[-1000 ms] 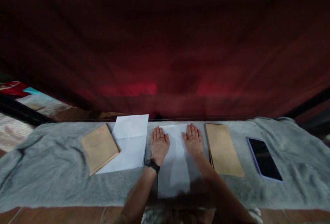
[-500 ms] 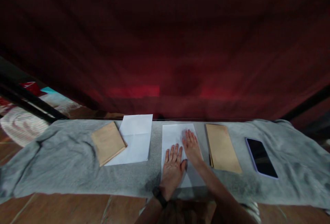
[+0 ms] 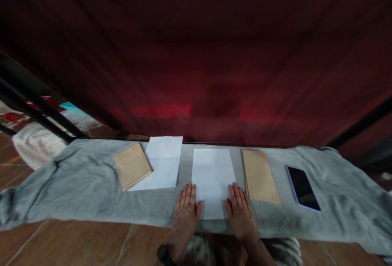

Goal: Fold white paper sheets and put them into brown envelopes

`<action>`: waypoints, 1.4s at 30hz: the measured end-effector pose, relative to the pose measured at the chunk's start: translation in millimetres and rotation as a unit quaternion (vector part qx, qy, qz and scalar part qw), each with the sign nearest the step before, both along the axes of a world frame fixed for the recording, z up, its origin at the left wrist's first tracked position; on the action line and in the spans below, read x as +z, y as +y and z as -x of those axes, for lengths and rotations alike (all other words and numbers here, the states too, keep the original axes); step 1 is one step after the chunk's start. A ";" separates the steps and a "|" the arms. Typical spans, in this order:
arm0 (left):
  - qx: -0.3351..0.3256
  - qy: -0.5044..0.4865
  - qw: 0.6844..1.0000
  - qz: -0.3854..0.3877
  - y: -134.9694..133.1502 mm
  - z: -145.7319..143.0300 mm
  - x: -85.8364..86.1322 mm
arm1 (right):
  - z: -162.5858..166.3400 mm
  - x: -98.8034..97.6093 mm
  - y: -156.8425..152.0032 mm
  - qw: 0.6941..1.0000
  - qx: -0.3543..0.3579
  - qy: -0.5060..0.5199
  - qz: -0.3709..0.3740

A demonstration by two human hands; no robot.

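A white sheet of paper (image 3: 212, 174) lies lengthwise on a grey cloth (image 3: 76, 192). My left hand (image 3: 185, 213) rests flat at the sheet's near left corner, fingers stretched out. At the near right corner my right hand (image 3: 241, 213) lies flat too, fingers spread. Neither hand holds anything. A brown envelope (image 3: 259, 175) lies just right of the sheet. To the left is a second white sheet (image 3: 162, 163) with another brown envelope (image 3: 132, 165) partly over its left edge.
A dark phone (image 3: 302, 187) lies on the cloth at the right. A dark red curtain (image 3: 196, 62) hangs behind the cloth. Reddish floor tiles (image 3: 76, 245) show in front, and patterned fabric (image 3: 33, 143) lies at the far left beyond black bars.
Both hands have slid down the middle sheet from its far end to its near corners. The left hand crossed onto the sheet midway, then moved back to the left corner.
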State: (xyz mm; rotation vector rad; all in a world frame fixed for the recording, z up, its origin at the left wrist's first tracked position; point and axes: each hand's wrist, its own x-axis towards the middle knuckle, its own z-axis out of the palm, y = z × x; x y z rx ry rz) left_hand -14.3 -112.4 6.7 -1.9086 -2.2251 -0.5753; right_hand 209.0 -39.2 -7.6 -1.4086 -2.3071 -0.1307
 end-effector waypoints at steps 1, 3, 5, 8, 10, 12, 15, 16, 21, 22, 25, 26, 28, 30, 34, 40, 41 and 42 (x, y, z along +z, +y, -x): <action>0.007 -0.009 1.000 -0.005 -6.6 1.3 -3.6 | -2.3 -1.5 -2.9 1.000 -0.004 0.001 -0.003; 0.011 -0.037 0.999 -0.010 -16.5 1.4 -9.0 | -5.2 -3.8 -7.5 1.000 -0.007 0.006 -0.009; 0.010 -0.084 0.996 -0.005 -20.4 -1.0 -9.5 | -6.7 -5.0 -10.1 1.000 -0.002 0.013 -0.015; 0.024 -0.185 0.982 0.016 -14.0 -4.9 0.3 | -7.6 -4.3 -12.0 1.000 0.008 0.014 -0.027; 0.041 -0.264 0.963 0.027 -4.8 -4.6 10.5 | -7.8 -2.8 -13.0 0.999 0.014 0.012 -0.034; 0.058 -0.341 0.938 0.020 4.2 -1.8 19.7 | -8.0 -1.5 -14.4 0.999 0.019 0.012 -0.041; 0.081 -0.439 0.895 -0.008 10.3 2.9 27.3 | -9.2 -1.8 -17.8 0.998 0.025 0.023 -0.045; 0.087 -0.465 0.881 -0.012 9.5 3.5 28.3 | -10.4 -2.5 -19.3 0.998 0.029 0.030 -0.041; 0.113 -0.586 0.802 0.033 -13.9 -0.1 34.8 | -30.8 -4.8 -29.1 0.987 0.082 0.118 0.077; 0.119 -0.613 0.780 0.038 -20.6 -0.9 38.1 | -38.2 -4.2 -30.5 0.977 0.094 0.152 0.120; 0.138 -0.683 0.715 0.054 -40.2 -1.4 53.4 | -61.8 0.4 -31.1 0.930 0.100 0.268 0.231; 0.142 -0.704 0.693 0.065 -46.1 -1.2 59.6 | -68.7 2.8 -30.2 0.914 0.096 0.302 0.255; 0.146 -0.742 0.649 0.086 -56.4 -0.9 72.2 | -78.5 8.5 -28.0 0.888 0.091 0.348 0.286; 0.151 -0.774 0.608 0.097 -64.3 -1.5 83.6 | -81.9 14.8 -27.0 0.878 0.097 0.362 0.296; 0.152 -0.817 0.549 0.092 -69.6 -2.5 98.6 | -73.1 25.3 -29.4 0.887 0.129 0.341 0.284; 0.123 -0.823 0.554 0.020 -43.3 9.2 88.5 | -49.0 32.0 -16.0 0.912 0.018 0.326 0.247; 0.128 -0.800 0.586 0.001 -36.1 11.6 82.1 | -45.7 32.5 -11.6 0.918 -0.006 0.316 0.238; 0.134 -0.761 0.634 -0.020 -28.9 13.6 74.8 | -42.7 32.8 -7.3 0.926 -0.024 0.302 0.227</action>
